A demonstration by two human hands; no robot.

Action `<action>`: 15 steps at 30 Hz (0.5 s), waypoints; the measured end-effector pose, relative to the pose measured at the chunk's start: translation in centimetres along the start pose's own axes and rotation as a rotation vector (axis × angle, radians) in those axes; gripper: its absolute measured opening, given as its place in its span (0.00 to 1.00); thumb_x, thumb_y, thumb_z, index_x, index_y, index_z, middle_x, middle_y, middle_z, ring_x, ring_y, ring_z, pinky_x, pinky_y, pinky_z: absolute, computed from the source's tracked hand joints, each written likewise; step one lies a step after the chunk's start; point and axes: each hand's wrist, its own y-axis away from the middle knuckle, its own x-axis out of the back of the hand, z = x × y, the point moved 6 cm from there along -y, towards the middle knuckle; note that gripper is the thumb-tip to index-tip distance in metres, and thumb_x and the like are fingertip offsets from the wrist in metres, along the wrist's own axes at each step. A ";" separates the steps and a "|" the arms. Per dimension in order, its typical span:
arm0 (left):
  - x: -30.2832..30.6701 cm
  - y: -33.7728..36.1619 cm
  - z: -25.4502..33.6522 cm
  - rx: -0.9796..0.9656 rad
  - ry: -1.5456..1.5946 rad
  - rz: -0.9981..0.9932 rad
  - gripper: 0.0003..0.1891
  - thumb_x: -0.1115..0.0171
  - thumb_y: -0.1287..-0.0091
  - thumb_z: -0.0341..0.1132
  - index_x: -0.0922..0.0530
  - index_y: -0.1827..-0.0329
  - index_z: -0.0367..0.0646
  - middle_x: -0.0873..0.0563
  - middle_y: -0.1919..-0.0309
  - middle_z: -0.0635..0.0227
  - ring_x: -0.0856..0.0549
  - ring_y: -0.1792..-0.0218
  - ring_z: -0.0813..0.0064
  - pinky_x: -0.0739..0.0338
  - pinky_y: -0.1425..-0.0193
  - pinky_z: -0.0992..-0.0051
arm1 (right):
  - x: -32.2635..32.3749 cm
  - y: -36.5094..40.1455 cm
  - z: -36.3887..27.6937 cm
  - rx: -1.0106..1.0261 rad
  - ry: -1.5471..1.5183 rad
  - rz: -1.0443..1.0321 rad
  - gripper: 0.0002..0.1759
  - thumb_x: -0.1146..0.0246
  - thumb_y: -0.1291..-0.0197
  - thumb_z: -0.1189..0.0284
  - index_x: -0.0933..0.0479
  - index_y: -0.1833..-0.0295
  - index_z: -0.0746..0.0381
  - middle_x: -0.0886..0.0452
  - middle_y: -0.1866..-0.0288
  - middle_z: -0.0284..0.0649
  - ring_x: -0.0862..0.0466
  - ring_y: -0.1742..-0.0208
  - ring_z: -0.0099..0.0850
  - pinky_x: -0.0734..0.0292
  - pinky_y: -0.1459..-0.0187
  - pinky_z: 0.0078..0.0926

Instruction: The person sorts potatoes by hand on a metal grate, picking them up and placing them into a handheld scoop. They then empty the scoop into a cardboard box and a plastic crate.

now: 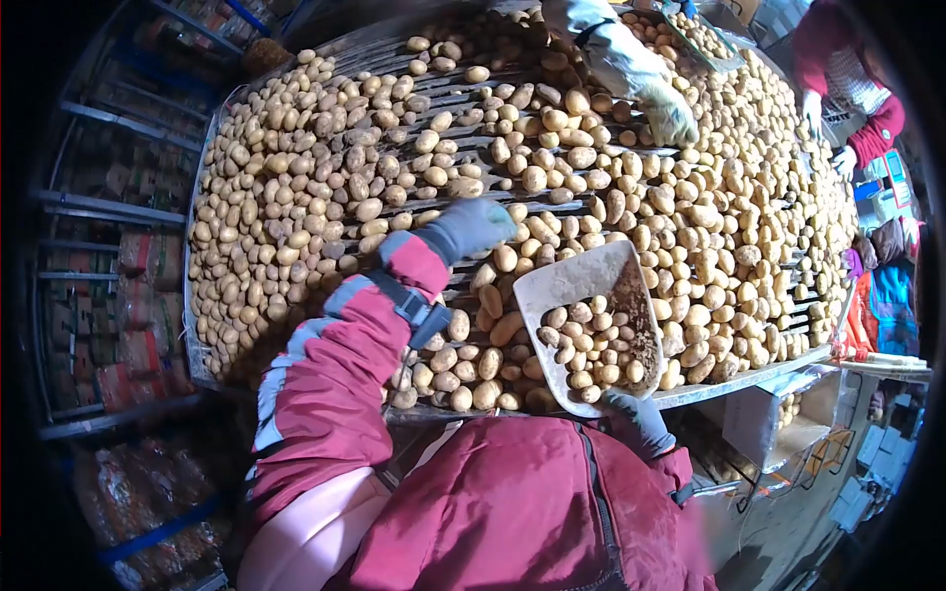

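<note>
My right hand [642,422], in a grey glove, grips the near end of a white plastic scoop [572,283]. Inside the scoop lie several small potatoes [594,342], and its right inner wall is streaked with dirt. My left hand [473,229], also gloved, is over the potatoes on the slatted sorting table [402,205]. Its fingers are curled downward, and whatever they may hold is hidden beneath the glove. Loose potatoes [705,241] surround the scoop and lie close to my left hand.
Across the table, another person's gloved hand [670,116] reaches onto the potatoes. A green-edged scoop [724,61] of potatoes lies beyond it. At far right stands a person in red sleeves [875,133]. A cardboard box [764,419] sits below the table's metal edge [759,372]. Racks [118,212] line the left.
</note>
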 end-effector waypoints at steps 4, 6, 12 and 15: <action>4.2 -3.1 -1.3 -0.132 -0.011 0.412 0.12 0.33 0.36 0.45 0.11 0.57 0.48 0.09 0.64 0.59 0.10 0.61 0.58 0.17 0.55 0.62 | 0.4 0.0 0.3 -0.053 -0.156 0.190 0.07 0.32 0.46 0.76 0.19 0.61 0.59 0.20 0.69 0.39 0.16 0.65 0.40 0.23 0.64 0.36; 4.2 -3.1 1.4 -0.147 -0.540 0.451 0.11 0.33 0.36 0.43 0.11 0.57 0.49 0.10 0.60 0.57 0.11 0.56 0.54 0.17 0.51 0.59 | 0.7 -0.4 -1.1 0.001 0.014 0.131 0.06 0.39 0.34 0.76 0.16 0.58 0.63 0.15 0.68 0.42 0.14 0.63 0.39 0.20 0.58 0.35; 0.5 -7.7 -1.0 -0.066 -0.531 0.493 0.12 0.32 0.39 0.42 0.15 0.55 0.51 0.16 0.54 0.55 0.16 0.49 0.49 0.22 0.42 0.52 | -0.6 -0.5 -0.9 0.023 0.012 0.132 0.04 0.36 0.44 0.79 0.19 0.63 0.59 0.18 0.68 0.43 0.15 0.62 0.48 0.20 0.58 0.41; 1.3 -7.9 -1.0 0.021 -0.289 0.496 0.13 0.30 0.38 0.42 0.14 0.54 0.47 0.14 0.56 0.59 0.13 0.53 0.61 0.20 0.46 0.58 | -0.6 -0.7 -1.7 0.063 0.074 0.104 0.02 0.38 0.43 0.76 0.20 0.65 0.58 0.17 0.69 0.42 0.16 0.64 0.46 0.22 0.60 0.40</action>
